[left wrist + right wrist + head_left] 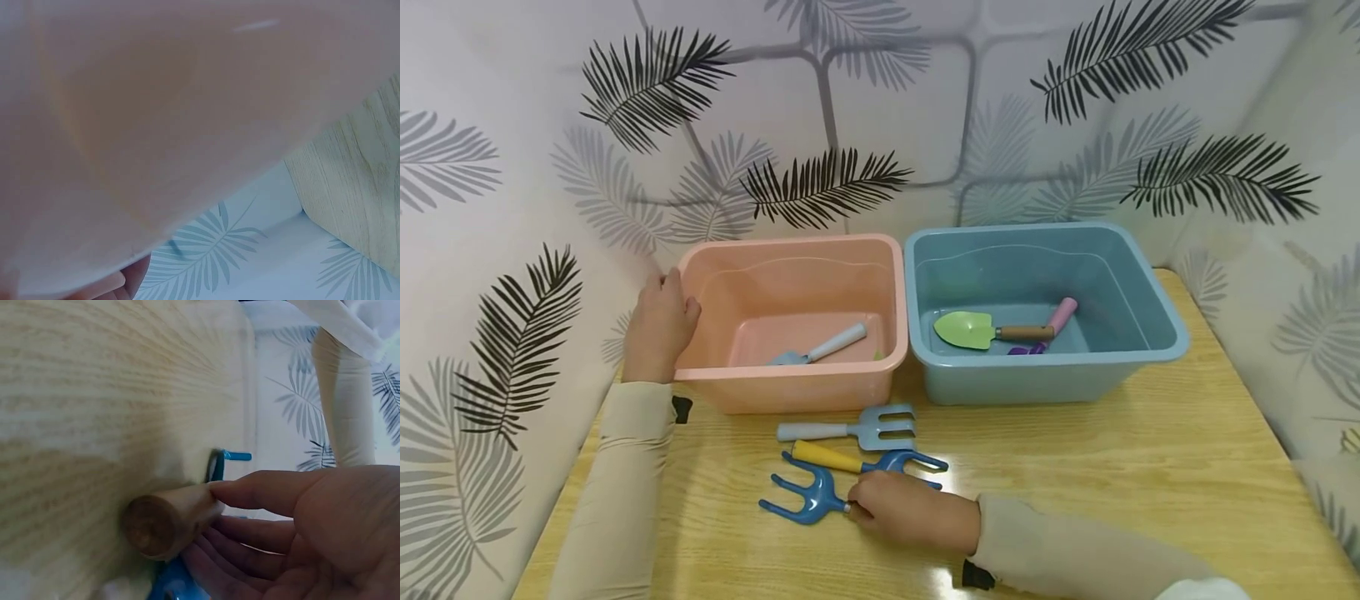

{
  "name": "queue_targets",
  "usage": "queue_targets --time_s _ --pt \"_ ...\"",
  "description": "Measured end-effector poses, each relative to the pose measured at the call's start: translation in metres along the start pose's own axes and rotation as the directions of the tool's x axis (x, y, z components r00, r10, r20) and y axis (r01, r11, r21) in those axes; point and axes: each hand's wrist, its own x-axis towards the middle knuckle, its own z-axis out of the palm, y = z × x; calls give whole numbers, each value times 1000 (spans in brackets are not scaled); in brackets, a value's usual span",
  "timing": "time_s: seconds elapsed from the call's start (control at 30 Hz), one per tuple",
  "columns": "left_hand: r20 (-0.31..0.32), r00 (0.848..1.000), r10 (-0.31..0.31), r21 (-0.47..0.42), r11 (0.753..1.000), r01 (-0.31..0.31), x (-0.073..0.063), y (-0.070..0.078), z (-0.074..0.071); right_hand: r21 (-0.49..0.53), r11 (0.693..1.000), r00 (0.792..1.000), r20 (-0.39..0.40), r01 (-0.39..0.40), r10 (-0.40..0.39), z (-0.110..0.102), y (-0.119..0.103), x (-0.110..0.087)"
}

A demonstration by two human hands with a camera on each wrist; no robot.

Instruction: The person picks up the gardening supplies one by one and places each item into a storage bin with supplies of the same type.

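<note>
My left hand grips the left rim of a pink plastic basin; in the left wrist view the basin's wall covers most of the frame. On the table, my right hand pinches the wooden handle of a blue hand fork, whose tines point left. Just behind that hand lies another blue fork with a yellow handle, partly hidden by the hand. A pale blue-grey fork lies between it and the basin. Inside the basin is a light blue tool with a pale handle, its head partly hidden.
To the right of the pink basin stands a blue basin. It holds a green trowel with a brown handle, lying across a purple tool with a pink handle. A leaf-patterned cloth rises behind the wooden table.
</note>
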Motion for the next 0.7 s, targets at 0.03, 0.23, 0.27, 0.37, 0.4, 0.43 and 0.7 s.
queue_targets --time_s 0.03,0.23,0.27,0.37,0.4,0.43,0.7 --pt "2 1000 -1 -1 1000 1 0 0 0 -6 1000 1000 -11 2 -2 2 -1 0" --pt "17 1000 -12 -2 1000 12 1 -1 2 -56 998 998 -58 -4 1 8 -7 3" --pt "17 1000 -13 -3 1000 13 1 -1 2 -65 998 998 -66 -4 -1 9 -7 4" --pt "17 1000 -10 -6 1000 10 1 0 2 -60 998 996 -91 -7 2 12 -6 7" --pt "18 1000 -10 -6 1000 10 2 0 2 -55 998 995 -98 -6 1 13 -6 8" --pt "20 1000 -11 -6 1000 11 2 0 2 -52 999 995 -102 -6 0 14 -6 9" --pt "16 1000 -10 -3 1000 10 1 -2 2 -17 1000 992 -127 -23 21 26 -2 19"
